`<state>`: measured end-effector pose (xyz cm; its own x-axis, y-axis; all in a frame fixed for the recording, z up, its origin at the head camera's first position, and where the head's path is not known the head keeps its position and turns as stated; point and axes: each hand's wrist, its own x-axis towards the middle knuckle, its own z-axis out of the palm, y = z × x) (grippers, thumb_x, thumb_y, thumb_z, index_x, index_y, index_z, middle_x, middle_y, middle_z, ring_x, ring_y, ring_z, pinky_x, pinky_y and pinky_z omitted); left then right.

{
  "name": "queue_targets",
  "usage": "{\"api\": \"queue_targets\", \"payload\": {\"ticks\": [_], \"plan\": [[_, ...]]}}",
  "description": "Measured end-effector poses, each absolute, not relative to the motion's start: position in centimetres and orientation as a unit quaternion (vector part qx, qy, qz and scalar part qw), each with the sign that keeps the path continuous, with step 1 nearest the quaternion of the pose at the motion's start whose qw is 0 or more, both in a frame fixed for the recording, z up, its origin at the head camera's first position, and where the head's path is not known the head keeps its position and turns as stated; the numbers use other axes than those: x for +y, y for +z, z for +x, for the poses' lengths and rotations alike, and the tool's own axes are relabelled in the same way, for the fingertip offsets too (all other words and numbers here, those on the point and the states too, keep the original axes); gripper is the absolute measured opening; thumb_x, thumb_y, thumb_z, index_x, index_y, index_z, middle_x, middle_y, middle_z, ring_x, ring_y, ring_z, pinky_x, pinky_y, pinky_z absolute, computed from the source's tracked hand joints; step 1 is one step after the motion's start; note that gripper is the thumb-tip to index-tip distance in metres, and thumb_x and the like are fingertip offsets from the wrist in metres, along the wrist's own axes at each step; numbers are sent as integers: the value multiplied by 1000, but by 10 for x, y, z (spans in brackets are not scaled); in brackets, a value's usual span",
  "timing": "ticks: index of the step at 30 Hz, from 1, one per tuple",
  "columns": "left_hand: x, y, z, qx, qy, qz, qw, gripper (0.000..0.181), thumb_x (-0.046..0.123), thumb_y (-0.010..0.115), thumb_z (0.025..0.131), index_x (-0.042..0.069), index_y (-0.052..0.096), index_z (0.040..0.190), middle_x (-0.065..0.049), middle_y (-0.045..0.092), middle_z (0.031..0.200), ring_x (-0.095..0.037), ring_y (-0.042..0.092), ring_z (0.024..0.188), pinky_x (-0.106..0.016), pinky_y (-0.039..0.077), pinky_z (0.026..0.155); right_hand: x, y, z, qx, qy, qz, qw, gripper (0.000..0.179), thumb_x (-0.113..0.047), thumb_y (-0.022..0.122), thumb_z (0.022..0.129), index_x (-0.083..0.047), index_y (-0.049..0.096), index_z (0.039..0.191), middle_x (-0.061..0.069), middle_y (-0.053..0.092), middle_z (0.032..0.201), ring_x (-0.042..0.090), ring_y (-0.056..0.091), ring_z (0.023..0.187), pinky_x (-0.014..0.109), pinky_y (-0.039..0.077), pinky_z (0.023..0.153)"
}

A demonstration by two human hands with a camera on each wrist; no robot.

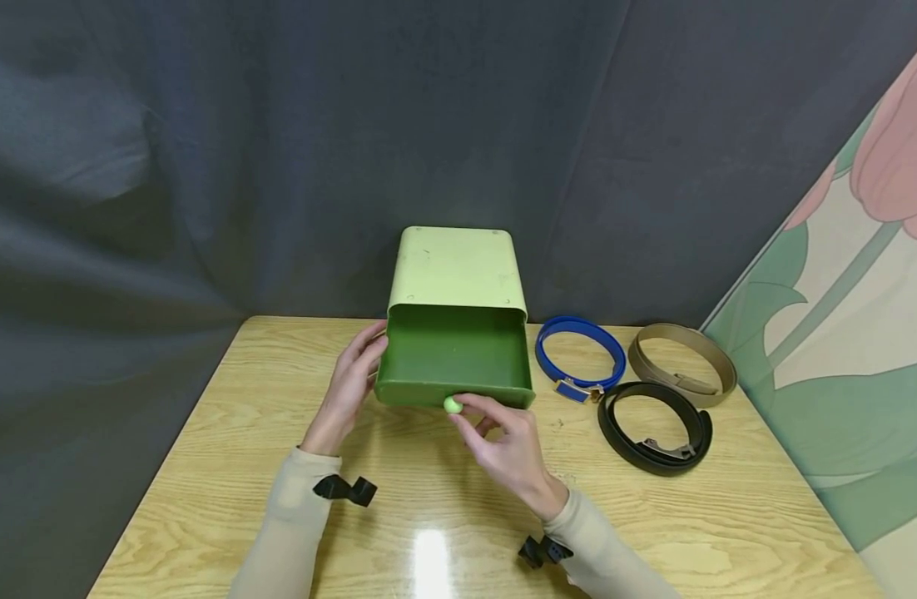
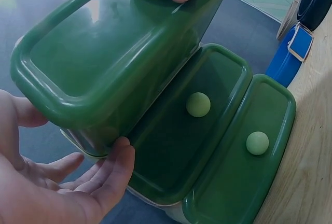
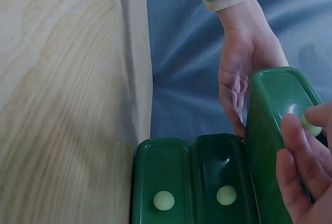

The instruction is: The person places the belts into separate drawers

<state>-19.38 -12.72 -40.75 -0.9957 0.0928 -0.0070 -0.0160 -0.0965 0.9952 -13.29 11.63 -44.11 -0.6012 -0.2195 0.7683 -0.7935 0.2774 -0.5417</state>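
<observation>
Pinched the pale-green knob (image 1: 453,405) of the extended top drawer (image 1: 456,356) with the right hand (image 1: 509,448); rested the left hand (image 1: 348,384) (with fingers relaxed, nearly straight) against the side of the cabinet (image 1: 458,268), on the table (image 1: 234,441)

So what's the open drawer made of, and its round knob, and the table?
The open drawer looks like shiny plastic: its edges are smooth and rounded, and light glares off its front. Its knob is smooth and pale green, maybe plastic, though painted wood could look alike. The table looks like glossy wood, with wavy grain and a bright reflection, but it could be a wood-patterned covering.
</observation>
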Motion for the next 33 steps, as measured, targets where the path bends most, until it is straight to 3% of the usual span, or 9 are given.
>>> {"api": "queue_targets", "payload": {"ticks": [5, 15, 23, 33], "plan": [[-128, -408, -193, 674, 737, 32, 38, 56, 33, 45, 115, 14, 35, 167, -13, 47, 160, -21, 61, 131, -26, 51, 100, 117, -443, -131, -746, 494, 343, 285, 31, 12, 81, 84, 1, 78, 113, 16, 81, 90, 9, 67, 53, 15, 53, 52], [-127, -408, -192, 674, 737, 37, 39, 57, 34, 46, 115, 14, 34, 167, -16, 48, 158, -6, 65, 113, -24, 55, 92, 119, -448, -131, -734, 495, 360, 294, 33, 15, 80, 82, 2, 78, 112, 18, 81, 89, 9, 66, 52, 15, 54, 53], [-128, -410, -193, 669, 742, 35, 41, 55, 31, 44, 115, 14, 35, 167, -16, 48, 156, -5, 65, 113, -24, 55, 92, 126, -446, -131, -728, 498, 370, 291, 33, 17, 78, 83, 4, 78, 113, 17, 81, 88, 12, 68, 55, 15, 55, 55], [-128, -410, -194, 663, 747, 34, 42, 56, 29, 45, 115, 13, 34, 167, -16, 49, 155, -4, 65, 112, -25, 54, 93, 149, -450, -130, -740, 482, 358, 301, 28, 16, 78, 80, 3, 80, 104, 16, 81, 86, 7, 62, 50, 15, 52, 52]]}}
